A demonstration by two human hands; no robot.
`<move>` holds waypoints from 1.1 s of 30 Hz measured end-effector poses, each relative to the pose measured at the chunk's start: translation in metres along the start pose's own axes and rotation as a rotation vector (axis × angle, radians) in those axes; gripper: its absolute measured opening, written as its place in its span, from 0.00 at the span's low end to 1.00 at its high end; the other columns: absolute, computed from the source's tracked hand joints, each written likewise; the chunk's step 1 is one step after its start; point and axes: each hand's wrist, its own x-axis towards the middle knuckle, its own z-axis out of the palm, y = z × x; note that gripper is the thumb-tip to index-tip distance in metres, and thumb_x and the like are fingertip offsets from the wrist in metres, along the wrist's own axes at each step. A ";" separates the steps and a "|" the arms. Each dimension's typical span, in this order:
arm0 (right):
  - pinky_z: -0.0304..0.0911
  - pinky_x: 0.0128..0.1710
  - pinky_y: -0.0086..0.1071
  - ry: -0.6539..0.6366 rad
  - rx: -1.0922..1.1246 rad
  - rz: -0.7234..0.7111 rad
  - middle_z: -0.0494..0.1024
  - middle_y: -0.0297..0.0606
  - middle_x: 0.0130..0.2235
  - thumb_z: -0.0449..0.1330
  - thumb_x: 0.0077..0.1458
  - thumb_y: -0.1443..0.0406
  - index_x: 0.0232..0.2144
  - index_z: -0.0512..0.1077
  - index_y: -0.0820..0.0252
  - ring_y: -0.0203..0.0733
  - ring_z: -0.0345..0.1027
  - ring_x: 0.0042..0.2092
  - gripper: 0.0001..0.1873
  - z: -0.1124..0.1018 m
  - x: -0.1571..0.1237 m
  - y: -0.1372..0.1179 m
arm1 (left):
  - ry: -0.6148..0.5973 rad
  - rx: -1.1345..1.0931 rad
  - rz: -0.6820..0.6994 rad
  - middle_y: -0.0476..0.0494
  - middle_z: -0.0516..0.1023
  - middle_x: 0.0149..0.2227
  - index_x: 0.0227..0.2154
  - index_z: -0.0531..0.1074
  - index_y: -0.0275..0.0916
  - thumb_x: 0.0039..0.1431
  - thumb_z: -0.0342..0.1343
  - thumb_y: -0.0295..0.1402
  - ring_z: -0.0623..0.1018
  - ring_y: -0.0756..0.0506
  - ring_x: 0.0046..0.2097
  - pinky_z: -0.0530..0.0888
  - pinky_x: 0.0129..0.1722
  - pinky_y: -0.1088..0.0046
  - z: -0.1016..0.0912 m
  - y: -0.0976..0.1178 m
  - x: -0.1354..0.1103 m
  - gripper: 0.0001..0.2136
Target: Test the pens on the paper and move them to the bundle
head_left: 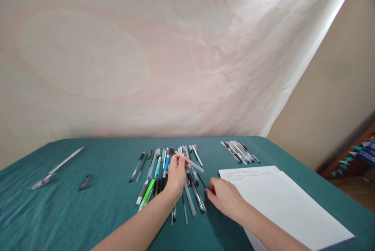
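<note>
Left hand (175,175) pinched a clear plastic tube (194,164); right hand (224,195), apparently mid-pickup, gripped a slim black rod (202,180), likely needing gentle lifting.

Loc: home rm, prob. | hung sheet (175,67) (pinkish) | cloth-covd tbl (111,196)

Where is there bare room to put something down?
On the green tablecloth, between the small dark piece and the pens; a narrower gap separates the pens from the stick bundle. Crowded: the middle, around the left hand.
</note>
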 end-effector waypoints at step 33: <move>0.55 0.33 0.28 0.085 0.093 -0.219 0.71 0.36 0.30 0.46 0.57 0.66 0.32 0.74 0.55 0.38 0.66 0.33 0.15 -0.046 0.008 0.037 | 0.276 -0.292 -0.038 0.49 0.70 0.28 0.31 0.62 0.38 0.59 0.45 0.32 0.72 0.52 0.29 0.71 0.34 0.73 -0.004 0.000 0.013 0.05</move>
